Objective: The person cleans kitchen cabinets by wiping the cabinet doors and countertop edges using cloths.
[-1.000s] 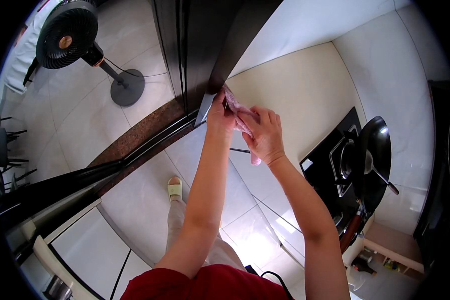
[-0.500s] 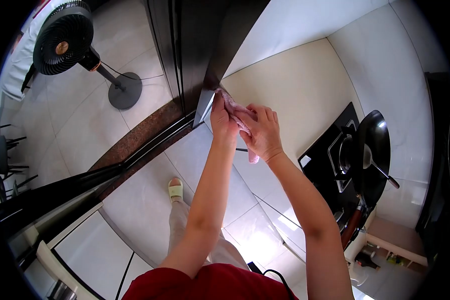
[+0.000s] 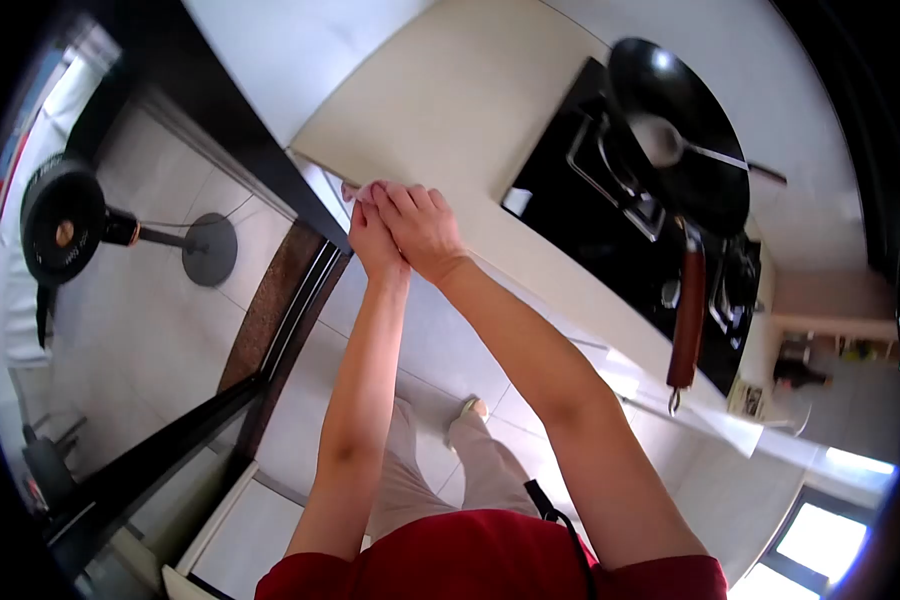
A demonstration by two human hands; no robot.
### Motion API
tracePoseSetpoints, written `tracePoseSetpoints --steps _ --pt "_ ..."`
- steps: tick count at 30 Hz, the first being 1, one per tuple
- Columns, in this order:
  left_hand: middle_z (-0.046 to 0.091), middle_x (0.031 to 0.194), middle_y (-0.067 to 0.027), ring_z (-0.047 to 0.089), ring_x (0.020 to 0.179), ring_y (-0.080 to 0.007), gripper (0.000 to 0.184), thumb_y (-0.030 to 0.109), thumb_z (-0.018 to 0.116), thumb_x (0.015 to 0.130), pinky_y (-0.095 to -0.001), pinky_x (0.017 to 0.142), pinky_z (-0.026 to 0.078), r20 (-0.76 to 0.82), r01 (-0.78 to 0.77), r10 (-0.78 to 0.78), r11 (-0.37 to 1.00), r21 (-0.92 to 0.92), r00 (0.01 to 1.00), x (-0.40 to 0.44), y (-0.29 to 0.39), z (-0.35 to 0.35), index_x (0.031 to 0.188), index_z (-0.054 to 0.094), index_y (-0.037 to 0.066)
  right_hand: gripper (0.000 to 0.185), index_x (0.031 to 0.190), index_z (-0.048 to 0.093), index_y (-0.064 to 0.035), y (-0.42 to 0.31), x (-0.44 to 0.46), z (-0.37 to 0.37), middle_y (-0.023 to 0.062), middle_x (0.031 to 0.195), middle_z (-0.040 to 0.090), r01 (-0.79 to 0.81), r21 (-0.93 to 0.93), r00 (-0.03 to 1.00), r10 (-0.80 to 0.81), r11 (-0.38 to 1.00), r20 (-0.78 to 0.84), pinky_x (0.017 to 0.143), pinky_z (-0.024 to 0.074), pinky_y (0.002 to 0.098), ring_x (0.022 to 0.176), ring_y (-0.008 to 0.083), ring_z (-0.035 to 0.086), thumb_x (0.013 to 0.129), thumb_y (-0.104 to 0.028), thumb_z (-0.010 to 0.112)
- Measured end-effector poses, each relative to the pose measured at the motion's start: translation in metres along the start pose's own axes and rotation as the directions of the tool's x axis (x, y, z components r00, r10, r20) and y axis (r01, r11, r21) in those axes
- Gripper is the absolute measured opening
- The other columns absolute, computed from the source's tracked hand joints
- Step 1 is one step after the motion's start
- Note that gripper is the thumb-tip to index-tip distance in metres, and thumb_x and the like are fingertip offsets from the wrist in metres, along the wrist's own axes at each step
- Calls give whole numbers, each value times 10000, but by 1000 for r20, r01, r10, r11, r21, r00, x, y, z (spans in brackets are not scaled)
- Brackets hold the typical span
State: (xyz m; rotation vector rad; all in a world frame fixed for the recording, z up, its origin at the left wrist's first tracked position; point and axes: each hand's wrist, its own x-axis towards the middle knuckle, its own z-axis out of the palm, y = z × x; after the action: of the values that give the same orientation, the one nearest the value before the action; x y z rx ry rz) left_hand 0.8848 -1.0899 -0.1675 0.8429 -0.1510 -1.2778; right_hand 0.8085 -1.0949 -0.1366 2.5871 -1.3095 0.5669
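A pink cloth (image 3: 369, 192) is bunched at the counter's front corner, mostly hidden under my fingers. My left hand (image 3: 375, 243) is closed on it from below. Pressed close against it, my right hand (image 3: 422, 222) has its fingers folded over the cloth and the left hand's fingertips. Both hands are at the edge of the cream countertop (image 3: 450, 100), beside the dark door frame.
A black gas stove (image 3: 560, 165) is set in the counter to the right. On it rests a wok (image 3: 705, 150) with a wooden handle and a ladle (image 3: 715, 155) inside. A standing fan (image 3: 65, 232) is beyond the doorway, past the sliding-door track (image 3: 295, 305).
The view has turned, so counter and stove sit further left and higher. My right hand has come in tight over the left, and the cloth, earlier hanging loose, is now largely covered.
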Motion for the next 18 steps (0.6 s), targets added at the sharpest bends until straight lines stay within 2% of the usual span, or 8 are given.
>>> tracePoseSetpoints --steps 1,5,7,11,14,15,16,18 --pt "639 994 -40 617 905 -142 217 216 435 1012 -280 749 524 -63 19 -12 994 108 998 -14 -8 3 1027 594 69 390 1139 608 -71 -1 -20 -7 20 1101 566 -41 44 990 46 998 -133 767 447 310 997 194 536 757 -150 593" --pt "625 979 -27 589 893 -110 221 181 425 1018 -250 738 496 8 -26 25 976 217 1000 -75 -69 4 1040 580 25 460 1214 582 -53 25 -109 -43 33 1215 543 -92 137 982 113 986 -154 841 457 333 1094 201 526 763 -144 603" --pt "615 1049 -27 579 944 -123 216 182 429 1012 -266 820 482 49 -22 9 965 260 999 -113 -95 12 1095 576 47 470 1231 576 -51 39 -153 -63 37 1244 536 -136 147 977 157 980 -143 851 459 343 1103 206 524 767 -124 600" --pt "619 1061 -43 585 938 -129 250 141 405 1009 -264 804 488 -42 104 -95 945 310 995 -188 -147 39 1137 578 15 473 1214 620 -109 71 -250 -107 24 1200 572 -194 52 969 200 980 -146 843 465 353 1018 208 546 742 -132 635" --pt "633 1053 -52 583 931 -140 245 134 427 998 -276 817 474 15 89 -98 951 295 995 -237 -203 37 1090 605 -8 503 1227 619 -111 98 -339 -131 25 1188 580 -455 413 881 466 789 83 839 471 358 994 219 553 725 -135 644" --pt "635 1067 -60 577 942 -143 262 152 434 1003 -270 828 463 72 176 -215 916 360 974 -255 -215 41 1117 601 -15 502 1218 628 -112 106 -360 -149 24 1181 585 -387 216 916 400 896 -18 843 472 362 1000 216 557 716 -137 648" --pt "636 1054 -59 575 935 -137 257 157 445 1003 -263 819 462 22 169 -188 923 346 982 -279 -233 48 1108 603 -17 501 1208 637 -114 113 -381 -166 24 1174 589 -315 1 945 314 949 -95 848 474 366 1007 214 560 708 -138 653" --pt "628 1055 -57 572 940 -117 259 177 483 999 -253 822 469 -26 210 -213 921 328 977 -327 -262 67 1139 585 -16 493 1217 632 -110 125 -427 -194 25 1188 582 -345 -26 934 341 938 -106 860 467 363 1020 216 555 724 -128 639"
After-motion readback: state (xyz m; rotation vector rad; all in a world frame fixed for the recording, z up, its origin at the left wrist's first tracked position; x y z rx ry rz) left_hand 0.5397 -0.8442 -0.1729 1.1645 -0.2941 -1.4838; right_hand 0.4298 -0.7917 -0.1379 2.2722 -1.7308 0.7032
